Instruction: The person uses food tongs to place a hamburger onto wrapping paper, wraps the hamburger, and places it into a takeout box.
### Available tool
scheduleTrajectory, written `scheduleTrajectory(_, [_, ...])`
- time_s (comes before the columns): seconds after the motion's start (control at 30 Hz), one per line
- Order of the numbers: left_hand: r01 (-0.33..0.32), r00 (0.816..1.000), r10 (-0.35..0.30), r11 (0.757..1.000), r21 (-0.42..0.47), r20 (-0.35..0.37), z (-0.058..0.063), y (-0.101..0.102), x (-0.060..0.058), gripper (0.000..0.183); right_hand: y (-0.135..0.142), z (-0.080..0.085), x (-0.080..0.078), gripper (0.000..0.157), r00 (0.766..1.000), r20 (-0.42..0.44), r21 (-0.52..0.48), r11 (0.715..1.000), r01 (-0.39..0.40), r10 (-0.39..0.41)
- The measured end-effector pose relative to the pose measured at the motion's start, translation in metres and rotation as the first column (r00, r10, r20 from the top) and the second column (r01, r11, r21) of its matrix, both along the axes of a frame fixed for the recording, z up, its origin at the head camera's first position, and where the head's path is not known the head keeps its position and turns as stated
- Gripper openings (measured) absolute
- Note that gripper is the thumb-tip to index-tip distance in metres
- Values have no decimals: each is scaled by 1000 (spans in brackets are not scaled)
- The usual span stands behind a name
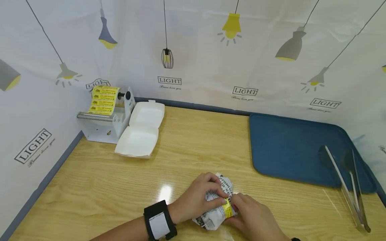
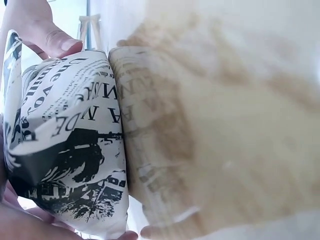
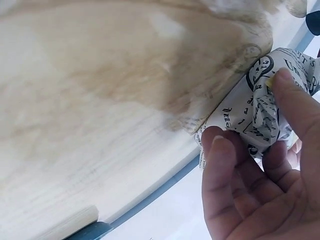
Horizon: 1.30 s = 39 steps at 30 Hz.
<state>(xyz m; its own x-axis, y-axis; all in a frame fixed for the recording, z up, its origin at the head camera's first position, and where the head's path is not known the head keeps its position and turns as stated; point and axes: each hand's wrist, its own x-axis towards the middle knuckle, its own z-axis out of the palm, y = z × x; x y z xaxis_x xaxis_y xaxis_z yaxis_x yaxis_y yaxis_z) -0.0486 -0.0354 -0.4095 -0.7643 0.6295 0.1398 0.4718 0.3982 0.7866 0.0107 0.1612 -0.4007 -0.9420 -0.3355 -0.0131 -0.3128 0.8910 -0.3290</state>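
A package wrapped in newsprint-patterned paper [image 1: 212,219] lies on the table at the lower middle of the head view, a yellow label [image 1: 227,209] on its top. From the left, my left hand [image 1: 196,199] holds it, thumb and curled fingers by the label. My right hand [image 1: 254,216] grips the package's right end beside that label. In the left wrist view the package [image 2: 90,155] shows black print and a folded flap. The right wrist view has my right hand [image 3: 265,185] with thumb and fingers on the crumpled paper [image 3: 265,110]. What the wrapping contains is hidden.
At the back left, a white dispenser [image 1: 102,130] carries a roll of yellow labels [image 1: 104,100]. An opened white takeaway box [image 1: 138,140] leans close beside it. On the right, metal tongs [image 1: 344,185] lie across a blue tray [image 1: 280,147]. Lamp-printed sheeting [image 1: 199,50] borders the table.
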Motion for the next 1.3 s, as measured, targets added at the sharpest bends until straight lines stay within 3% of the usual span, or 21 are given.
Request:
scheduleTrajectory(0.33, [-1, 1000, 1, 1000, -6, -13, 0, 0, 0, 16, 0, -3, 0, 37, 1000, 13, 9, 1000, -10, 10])
scheduleTrajectory(0.47, [-19, 1000, 18, 998, 56, 21, 0, -4, -2, 17, -3, -2, -1, 37, 1000, 20, 20, 1000, 7, -8])
scheduleTrajectory(0.67, [-123, 983, 88, 967, 223, 160, 2, -18, -9, 19, -6, -1, 2, 37, 998, 9, 40, 998, 57, -57])
scheduleTrajectory(0.77, [-193, 977, 163, 950, 246, 139, 9, -40, -18, 20, -8, -1, 3, 38, 997, -3, 39, 996, 80, -80])
scheduleTrajectory(0.83, [-242, 970, 233, 941, 236, 65, 13, -61, -26, 22, -8, 0, 4, 38, 996, -11, 43, 995, 87, -87])
scheduleTrajectory(0.9, [-301, 947, 316, 934, 190, -53, 19, -87, -35, 27, -8, 0, 5, 39, 996, -18, 48, 994, 93, -92])
scheduleTrajectory(0.97, [-376, 900, 390, 921, 105, -194, 24, -118, -43, 34, -8, 1, 5, 39, 996, -22, 50, 995, 92, -91])
scheduleTrajectory(1.07, [-477, 825, 419, 876, -69, -380, 30, -165, -51, 45, -9, 2, 5, 39, 996, -35, 46, 995, 83, -82])
scheduleTrajectory(1.1, [-494, 815, 403, 859, -135, -416, 31, -178, -53, 47, -9, 3, 5, 39, 996, -37, 45, 996, 81, -80])
scheduleTrajectory(1.17, [-502, 821, 358, 824, -262, -445, 30, -200, -54, 49, -9, 3, 5, 38, 996, -38, 45, 996, 78, -77])
scheduleTrajectory(1.3, [-456, 873, 304, 787, -415, -382, 20, -222, -55, 39, -8, 3, 6, 36, 996, -30, 55, 995, 88, -86])
